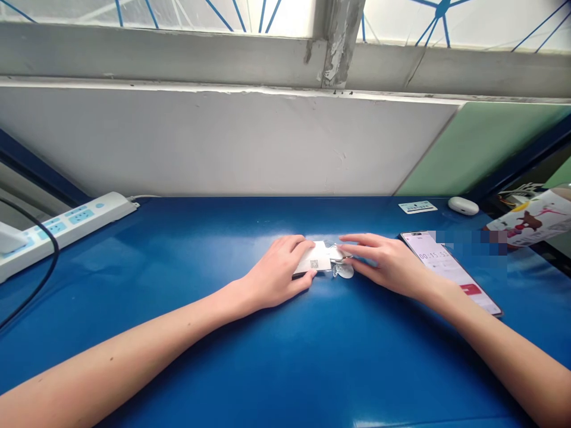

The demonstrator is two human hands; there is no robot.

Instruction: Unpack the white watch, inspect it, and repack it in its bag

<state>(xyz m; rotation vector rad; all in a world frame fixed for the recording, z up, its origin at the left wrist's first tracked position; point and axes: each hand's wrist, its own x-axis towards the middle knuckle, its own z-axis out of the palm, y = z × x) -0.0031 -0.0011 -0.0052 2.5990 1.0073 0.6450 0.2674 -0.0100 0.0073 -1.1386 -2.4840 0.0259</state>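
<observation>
My left hand [280, 270] grips a small flat white packet [312, 259] with a printed square code, its thumb along the near edge and its fingers at the far edge. The packet lies on the blue tabletop [285, 356]. At its right end are small silvery pieces, among them a rounded pale tag [345, 271] and a short bead chain [335, 270], with some clear plastic around them. My right hand [379, 258] rests beside these pieces, fingers stretched and apart, fingertips at their right side. Whether those fingertips press on anything is too small to tell.
A phone [450, 270] showing a timer lies by my right wrist. Behind it are a small printed card [417, 207], a white earbud case [463, 205] and a patterned carton [535, 217]. A white power strip [84, 220] and black cable [54, 261] occupy the left.
</observation>
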